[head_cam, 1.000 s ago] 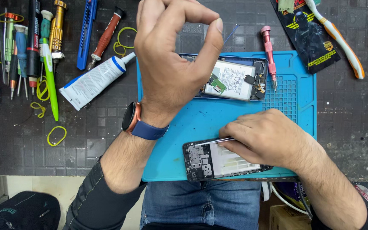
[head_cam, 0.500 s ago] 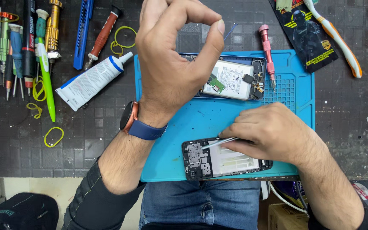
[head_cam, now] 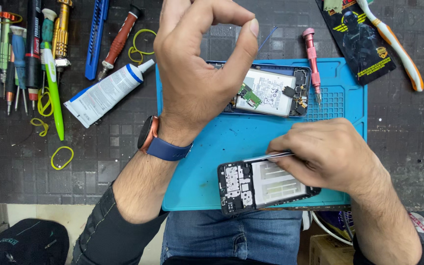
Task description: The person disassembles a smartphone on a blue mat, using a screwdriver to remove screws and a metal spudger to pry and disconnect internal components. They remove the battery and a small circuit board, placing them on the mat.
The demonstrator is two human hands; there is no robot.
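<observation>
— While the right hand rests on the phone frame at the near edge of the blue mat, what is it holding?

— A pair of metal tweezers, pinched between thumb and fingers, tip lying over the frame's top edge. The other fingers curl down onto the frame.

— And the left hand?

— Raised above the mat, thumb and forefinger curved toward each other in a ring, tips just apart. Whether something tiny sits between them I cannot tell; nothing shows there.

— Where is the rest of the phone?

— The opened body, battery and small green board exposed, lies at the far side of the mat, partly behind the left hand. A pink screwdriver lies just beside it.

— How far along would you judge the work?

— Well into disassembly: the phone is already split in two, the inner parts bare. The battery remains seated, and the frame is under the tweezers, so plenty looks unfinished.

— Anything else about?

— A white glue tube and a row of tools to the left.
</observation>
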